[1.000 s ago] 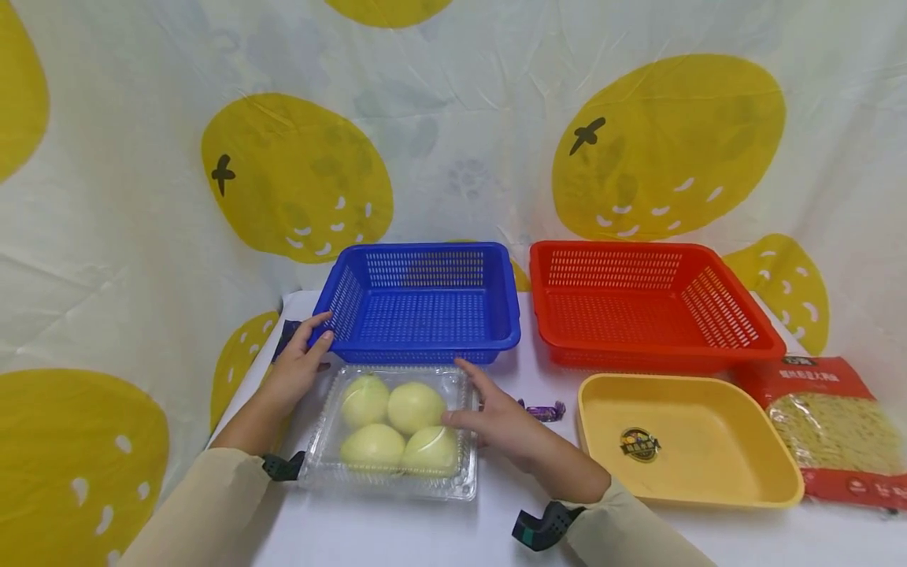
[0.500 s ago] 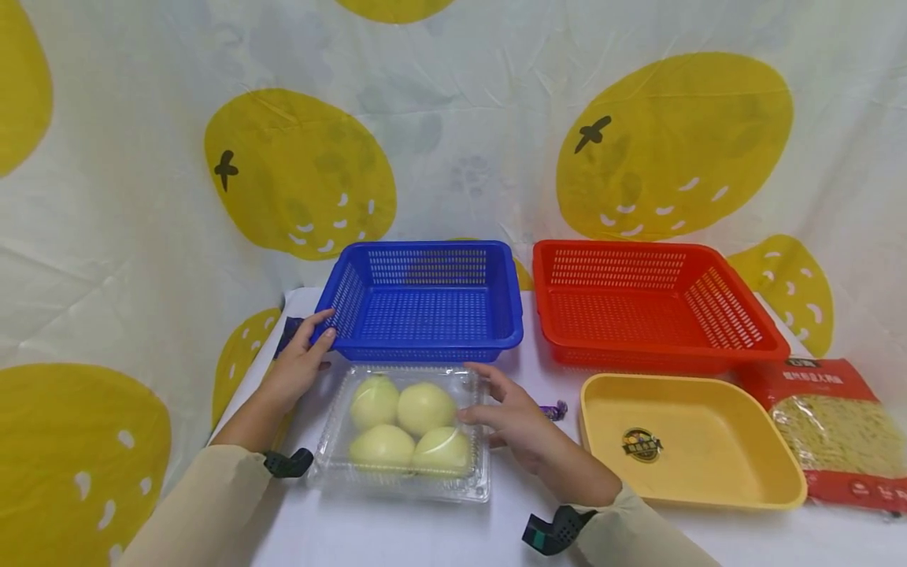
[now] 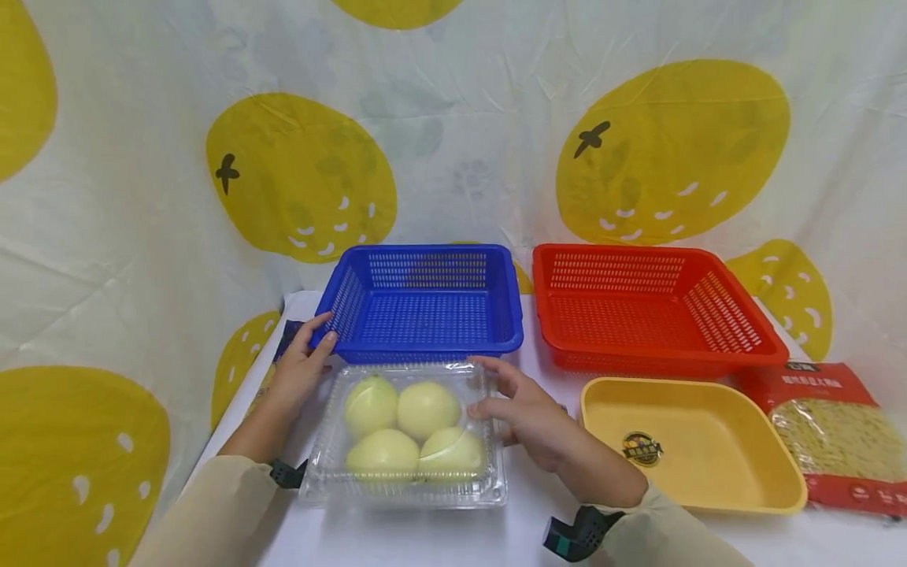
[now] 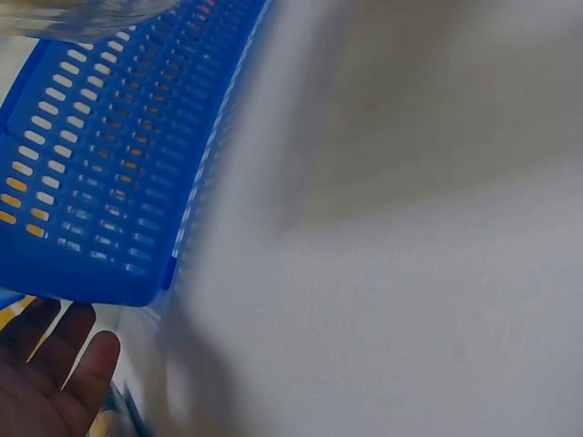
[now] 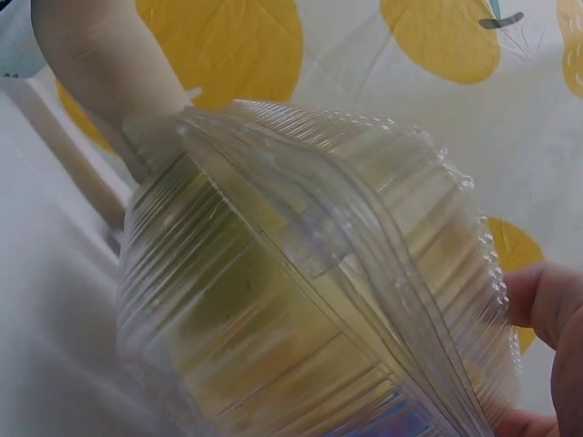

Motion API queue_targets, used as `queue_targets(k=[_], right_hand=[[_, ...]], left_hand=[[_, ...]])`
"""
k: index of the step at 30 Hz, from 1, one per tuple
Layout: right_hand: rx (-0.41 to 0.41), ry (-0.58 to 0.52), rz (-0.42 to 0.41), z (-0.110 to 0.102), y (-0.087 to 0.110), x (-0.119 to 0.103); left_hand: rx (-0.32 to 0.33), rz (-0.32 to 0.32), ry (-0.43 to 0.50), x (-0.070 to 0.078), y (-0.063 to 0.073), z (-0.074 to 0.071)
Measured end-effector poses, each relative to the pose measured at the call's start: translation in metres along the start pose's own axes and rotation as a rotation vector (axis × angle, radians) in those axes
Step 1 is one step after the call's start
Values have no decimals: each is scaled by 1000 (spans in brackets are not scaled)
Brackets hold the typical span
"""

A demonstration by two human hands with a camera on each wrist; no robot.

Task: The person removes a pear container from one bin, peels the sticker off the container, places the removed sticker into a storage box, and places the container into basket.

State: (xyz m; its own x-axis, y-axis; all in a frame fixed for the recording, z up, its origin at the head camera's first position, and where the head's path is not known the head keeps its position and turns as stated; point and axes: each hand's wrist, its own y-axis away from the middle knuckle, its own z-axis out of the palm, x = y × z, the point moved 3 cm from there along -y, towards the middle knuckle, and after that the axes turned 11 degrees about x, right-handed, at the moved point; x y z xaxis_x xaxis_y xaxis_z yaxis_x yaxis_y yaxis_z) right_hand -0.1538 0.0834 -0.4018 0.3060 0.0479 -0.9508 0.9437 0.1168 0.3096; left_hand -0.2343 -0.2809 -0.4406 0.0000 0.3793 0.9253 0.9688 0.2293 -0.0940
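A clear plastic clamshell box (image 3: 397, 490) with several round, pale yellow-green fruits (image 3: 428, 409) inside is in front of the blue basket (image 3: 418, 346). My right hand (image 3: 531, 413) grips the box's right side, thumb on the lid and fingers at the far right corner. The right wrist view shows the box (image 5: 273, 300) tilted and close up, with fingertips at its ridged edge. My left hand (image 3: 296, 376) touches the basket's near left corner. In the left wrist view, that hand's fingers (image 4: 91, 364) extend to the rim of the blue basket (image 4: 109, 173).
A red basket (image 3: 652, 354) stands at the back right, behind a yellow tray (image 3: 708, 433). Right of the tray lies a red food packet (image 3: 836, 433). Another packet (image 3: 286, 335) is partly hidden behind my left hand. A patterned curtain (image 3: 468, 142) hangs behind the table.
My right hand has moved rightward with the box, which appears larger and closer to the head camera. The purple wrapped candy is now mostly covered by my hand. My left hand stays at the basket.
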Motion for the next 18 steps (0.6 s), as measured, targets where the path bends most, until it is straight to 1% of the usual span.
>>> queue_targets(k=[5,11,15,18], right_hand=[[-16,43,-27,-4,2,-16],[-32,41,-49,-7,1,-32],[-31,35,-72,-7,-2,-42],[-33,23,-77,-8,-5,-51]], left_hand=[[56,-5,-17,1,3,1],[134,-34,-39,0,8,4],[212,-56,-45,1,12,6],[265,-79,-20,2,14,7]])
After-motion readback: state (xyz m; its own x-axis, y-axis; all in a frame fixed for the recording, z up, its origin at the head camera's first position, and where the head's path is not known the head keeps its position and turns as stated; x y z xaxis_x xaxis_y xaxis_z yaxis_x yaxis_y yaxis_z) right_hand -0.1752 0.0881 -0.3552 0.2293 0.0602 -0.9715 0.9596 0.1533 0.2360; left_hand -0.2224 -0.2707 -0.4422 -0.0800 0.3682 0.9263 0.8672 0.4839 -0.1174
